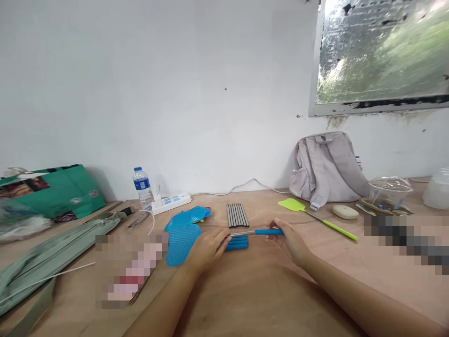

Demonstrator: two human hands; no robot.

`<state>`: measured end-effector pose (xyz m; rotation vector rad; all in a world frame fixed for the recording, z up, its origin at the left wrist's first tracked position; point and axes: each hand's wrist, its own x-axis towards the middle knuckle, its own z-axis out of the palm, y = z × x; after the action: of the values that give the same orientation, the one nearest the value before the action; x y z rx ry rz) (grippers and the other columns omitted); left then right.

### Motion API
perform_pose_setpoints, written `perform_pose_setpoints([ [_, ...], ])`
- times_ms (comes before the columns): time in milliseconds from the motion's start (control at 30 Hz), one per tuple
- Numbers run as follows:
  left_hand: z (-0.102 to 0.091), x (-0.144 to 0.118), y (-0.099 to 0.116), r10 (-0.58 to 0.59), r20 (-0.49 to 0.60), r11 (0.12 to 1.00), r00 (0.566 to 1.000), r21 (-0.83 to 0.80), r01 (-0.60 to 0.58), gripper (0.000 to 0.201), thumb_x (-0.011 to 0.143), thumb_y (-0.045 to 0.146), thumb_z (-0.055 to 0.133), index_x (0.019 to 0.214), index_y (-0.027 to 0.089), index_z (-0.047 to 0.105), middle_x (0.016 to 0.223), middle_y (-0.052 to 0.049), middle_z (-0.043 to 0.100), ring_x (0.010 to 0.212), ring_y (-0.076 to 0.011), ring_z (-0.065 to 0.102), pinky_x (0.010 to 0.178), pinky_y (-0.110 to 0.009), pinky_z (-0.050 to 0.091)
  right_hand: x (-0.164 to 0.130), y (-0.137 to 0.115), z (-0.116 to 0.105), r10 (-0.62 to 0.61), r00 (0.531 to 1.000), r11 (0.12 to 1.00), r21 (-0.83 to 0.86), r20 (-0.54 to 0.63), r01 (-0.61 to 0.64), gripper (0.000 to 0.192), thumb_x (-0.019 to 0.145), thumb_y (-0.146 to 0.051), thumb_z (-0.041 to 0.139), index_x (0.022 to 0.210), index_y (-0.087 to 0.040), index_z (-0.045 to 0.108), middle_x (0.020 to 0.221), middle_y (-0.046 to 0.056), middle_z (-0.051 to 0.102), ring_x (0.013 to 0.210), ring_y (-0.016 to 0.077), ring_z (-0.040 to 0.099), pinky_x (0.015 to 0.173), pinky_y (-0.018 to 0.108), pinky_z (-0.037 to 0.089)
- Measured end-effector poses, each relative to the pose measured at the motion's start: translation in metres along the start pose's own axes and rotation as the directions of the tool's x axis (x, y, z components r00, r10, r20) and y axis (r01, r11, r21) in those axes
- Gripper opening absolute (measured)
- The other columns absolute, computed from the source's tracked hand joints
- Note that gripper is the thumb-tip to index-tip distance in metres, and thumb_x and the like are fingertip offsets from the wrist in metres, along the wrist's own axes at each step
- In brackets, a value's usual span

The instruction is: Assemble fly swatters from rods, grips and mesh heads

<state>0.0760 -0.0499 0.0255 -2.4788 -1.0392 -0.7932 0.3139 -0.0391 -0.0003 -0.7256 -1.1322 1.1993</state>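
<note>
My right hand (290,239) grips the blue handle end of a thin metal rod with a blue grip (255,232), held level just above the wooden table (245,299). My left hand (206,247) pinches the rod's bare metal end. Under the rod lie several blue handles (237,243) side by side. Just behind them sits a row of several bare metal rods (237,215). A pile of blue mesh swatter heads (185,230) lies left of my left hand.
A finished yellow-green fly swatter (317,217) lies at the right. A grey backpack (326,169) leans on the wall. A water bottle (142,187), a white power strip (171,203), a green bag (52,191) and a grey-green pouch (52,255) are at the left. A clear container (389,192) stands far right.
</note>
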Motion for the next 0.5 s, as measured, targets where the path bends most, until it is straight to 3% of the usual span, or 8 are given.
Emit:
perform_pose_setpoints([
  [133, -0.003, 0.001, 0.009, -0.015, 0.04, 0.998, 0.999, -0.055, 0.018, 0.023, 0.087, 0.028, 0.036, 0.092, 0.019, 0.056, 0.084, -0.003, 0.063, 0.072, -0.0132, 0.059, 0.061, -0.023, 0.045, 0.0, -0.001, -0.003, -0.013, 0.994, 0.963, -0.265, 0.111, 0.042, 0.03, 0.072, -0.047, 0.054, 0.084, -0.02, 0.055, 0.057, -0.004, 0.052, 0.047, 0.0109, 0.049, 0.048, 0.025, 0.04],
  [267, -0.002, 0.002, 0.018, -0.009, 0.101, 0.998, 0.995, -0.053, 0.014, 0.022, 0.086, 0.028, 0.037, 0.091, 0.019, 0.056, 0.082, -0.004, 0.061, 0.07, -0.0138, 0.058, 0.06, -0.024, 0.044, -0.002, -0.008, -0.008, -0.119, 0.958, 0.732, -0.629, 0.261, 0.263, 0.032, 0.073, -0.045, 0.053, 0.055, -0.019, 0.054, 0.046, -0.004, 0.046, 0.045, 0.01, 0.041, 0.046, 0.023, 0.031],
  [367, 0.0, 0.001, 0.023, 0.055, 0.156, 0.998, 0.986, -0.038, -0.05, 0.021, 0.086, 0.025, 0.036, 0.096, 0.019, 0.054, 0.083, -0.003, 0.06, 0.069, -0.0133, 0.057, 0.06, -0.024, 0.044, -0.004, -0.016, -0.012, -0.115, 0.919, 0.634, -0.684, 0.377, 0.361, 0.033, 0.076, -0.043, 0.05, 0.054, -0.019, 0.057, 0.049, -0.002, 0.049, 0.05, 0.0111, 0.041, 0.05, 0.023, 0.031],
  [500, 0.004, 0.002, 0.026, 0.16, 0.182, 0.981, 0.97, 0.078, -0.176, 0.02, 0.088, 0.02, 0.032, 0.093, 0.017, 0.051, 0.081, -0.003, 0.059, 0.073, -0.0154, 0.056, 0.063, -0.027, 0.042, -0.009, -0.026, -0.011, -0.032, 0.839, 0.588, -0.669, 0.543, 0.455, 0.024, 0.077, -0.038, 0.049, 0.078, -0.021, 0.065, 0.064, 0.0, 0.06, 0.055, 0.0118, 0.047, 0.054, 0.023, 0.035],
])
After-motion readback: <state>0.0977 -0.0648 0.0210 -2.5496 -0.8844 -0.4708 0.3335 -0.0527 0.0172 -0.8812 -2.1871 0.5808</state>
